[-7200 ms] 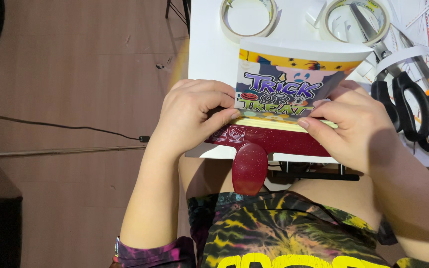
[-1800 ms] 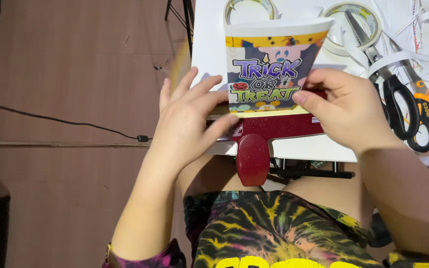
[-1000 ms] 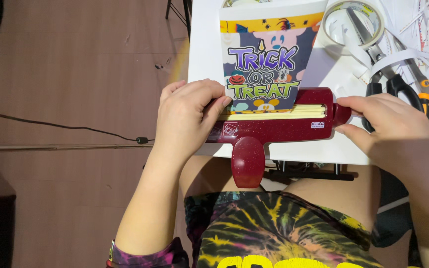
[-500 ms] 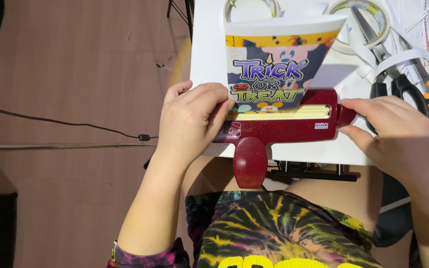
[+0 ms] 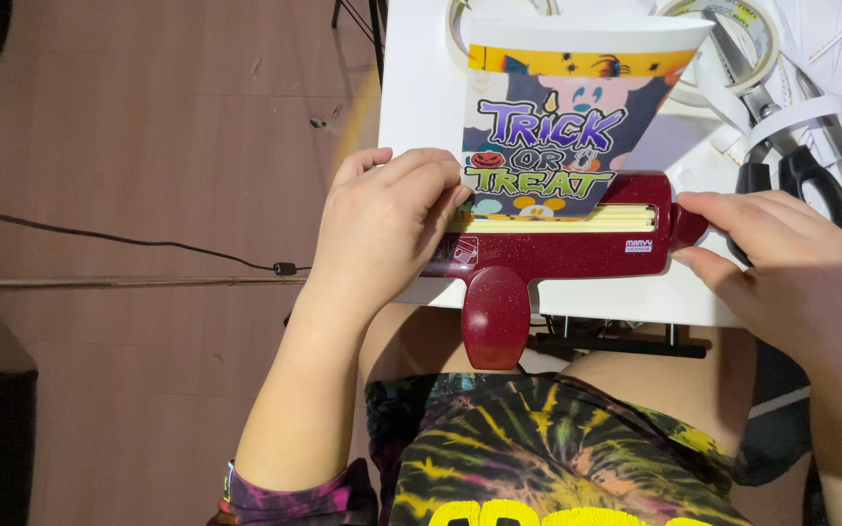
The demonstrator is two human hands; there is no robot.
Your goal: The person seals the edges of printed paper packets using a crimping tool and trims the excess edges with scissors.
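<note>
The paper punch (image 5: 548, 255) looks like hard plastic in dark red, glossy and flecked with fine glitter, most plainly on its lever at 6 o'clock; a pale yellow, matt plastic strip lines its slot. The printed card (image 5: 557, 127) set in that slot is smooth paper with a slight sheen, its blank back plain white and matt. The surface (image 5: 421, 117) beneath is white, smooth and faintly glossy. At 2 o'clock the tape rolls (image 5: 733, 29) look translucent and shiny, the scissors (image 5: 791, 146) have bright metal blades and black plastic handles, and white paper strips (image 5: 830, 97) lie matt. The floor (image 5: 148, 146) at 9 o'clock is brownish, matt, wood-like. The shirt (image 5: 557, 458) is soft tie-dyed cloth.
</note>
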